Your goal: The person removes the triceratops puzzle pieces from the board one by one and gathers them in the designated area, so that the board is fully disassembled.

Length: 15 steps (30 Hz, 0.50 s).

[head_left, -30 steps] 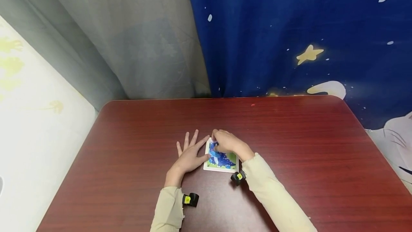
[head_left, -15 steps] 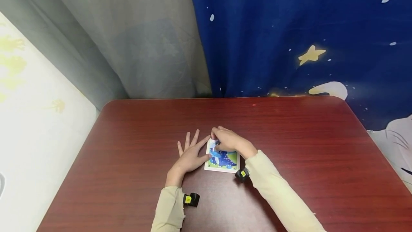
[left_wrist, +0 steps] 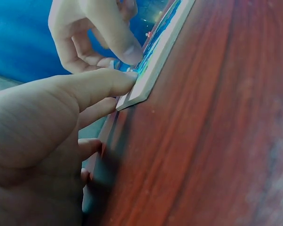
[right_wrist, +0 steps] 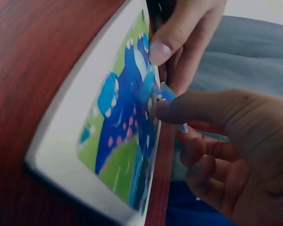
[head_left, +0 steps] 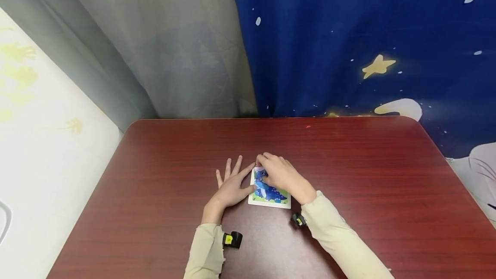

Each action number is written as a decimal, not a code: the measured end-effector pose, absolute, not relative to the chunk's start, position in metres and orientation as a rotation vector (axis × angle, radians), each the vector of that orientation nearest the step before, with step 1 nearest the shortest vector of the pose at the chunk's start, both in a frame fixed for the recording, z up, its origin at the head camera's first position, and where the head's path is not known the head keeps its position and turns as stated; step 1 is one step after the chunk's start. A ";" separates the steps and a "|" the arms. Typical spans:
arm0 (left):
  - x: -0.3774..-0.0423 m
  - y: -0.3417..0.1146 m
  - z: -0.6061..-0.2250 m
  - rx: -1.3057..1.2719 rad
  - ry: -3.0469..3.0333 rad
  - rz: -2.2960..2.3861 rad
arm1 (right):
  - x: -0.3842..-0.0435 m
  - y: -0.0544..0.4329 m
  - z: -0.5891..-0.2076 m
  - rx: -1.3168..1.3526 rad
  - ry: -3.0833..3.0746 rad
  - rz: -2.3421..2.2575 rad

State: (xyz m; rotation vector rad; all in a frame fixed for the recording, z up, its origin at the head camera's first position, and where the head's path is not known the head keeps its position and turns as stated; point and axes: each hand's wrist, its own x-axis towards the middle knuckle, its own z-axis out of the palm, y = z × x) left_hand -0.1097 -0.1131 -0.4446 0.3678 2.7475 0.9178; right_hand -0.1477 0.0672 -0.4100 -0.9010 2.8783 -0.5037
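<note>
A white-framed puzzle board [head_left: 268, 204] lies flat on the table, bearing a picture of a blue dinosaur on green. My left hand [head_left: 231, 190] rests at its left side with fingers spread and straight; the thumb [left_wrist: 118, 81] touches the frame's edge. Over the board's upper part is my right hand [head_left: 284, 176], fingers curled. In the right wrist view its thumb and fingers pinch a small light-blue puzzle piece [right_wrist: 167, 91], mostly hidden behind the thumb. The hand covers the picture's upper right in the head view.
The reddish-brown wooden table [head_left: 174, 162] extends on all sides of the board. Behind it hang a grey curtain [head_left: 182, 55] and a blue starry curtain [head_left: 310, 46]. Black wrist-camera mounts [head_left: 233, 240] jut from both sleeves near the tabletop.
My right hand and forearm have shifted slightly to the right over the board. The left hand stays against the frame. The whole head view has drifted a little.
</note>
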 end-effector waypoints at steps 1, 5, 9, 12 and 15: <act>-0.110 -0.113 -0.444 0.369 2.750 0.918 | -0.149 0.070 -0.410 -0.911 2.890 -0.521; -0.112 -0.114 -0.443 0.375 2.750 0.931 | -0.153 0.085 -0.407 -0.906 2.922 -0.646; -0.111 -0.115 -0.443 0.409 2.751 0.932 | -0.157 0.108 -0.408 -0.834 2.929 -0.761; -0.110 -0.116 -0.443 0.434 2.753 0.919 | -0.159 0.130 -0.411 -0.791 2.965 -0.801; -0.107 -0.115 -0.442 0.437 2.753 0.910 | -0.158 0.153 -0.415 -0.745 3.010 -0.814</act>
